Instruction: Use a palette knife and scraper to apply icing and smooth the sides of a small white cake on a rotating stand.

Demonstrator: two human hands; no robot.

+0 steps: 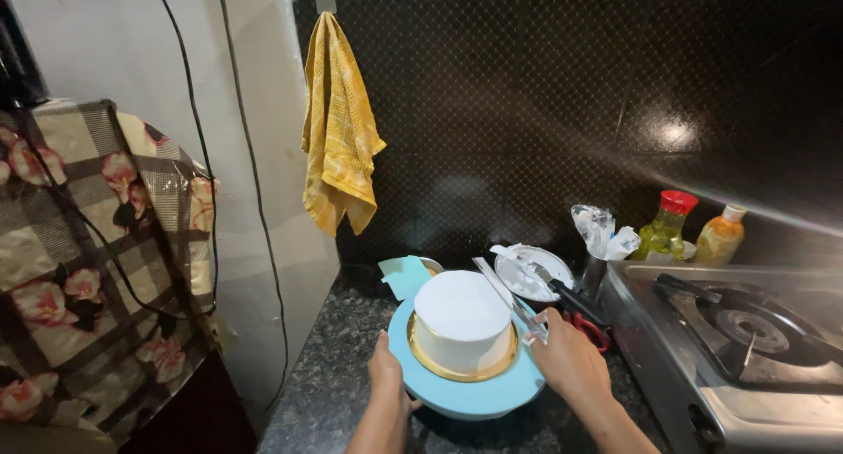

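Centrally, a white frosted cake [461, 318] stands upright on a gold cake board [457, 367], which rests on a light blue turntable [465, 392] on the dark speckled counter [338, 366].

Left hand [386, 371]: positioned at 9 o'clock of the turntable, fingers against its rim. Whether the fingers curl under the rim cannot be determined.

Right hand [566, 357]: positioned at 3 o'clock of the cake, fingers closed around the lower end of a long clear scraper [505, 296]. The scraper blade runs toward 11 o'clock and lies against or just beside the cake's right side; actual contact cannot be confirmed.

Surrounding items:
- At 12 o'clock of the cake, a light blue card piece [406, 274] leans beside the turntable.
- At 1 o'clock, a round bowl [531, 274] holds white cream and a utensil.
- Near 2 o'clock, a metal cup [594, 274] holds crumpled clear plastic bags [601, 230].
- Farther toward 2 o'clock, two bottles stand against the dark tiled wall: a clear bottle with yellow-green liquid and a red cap [665, 227], and an orange-tinted bottle with a pale cap [720, 234]. Label detail is too small to resolve.
- At 3 o'clock, a steel gas stove [746, 366] with a black burner grate.
- Red-handled scissors [588, 328] lie between the right hand and the stove.
- At 11 o'clock, a yellow cloth [338, 125] hangs from a wall hook.
- At 9 o'clock, a floral checked cover [88, 261] drapes over a bulky object.
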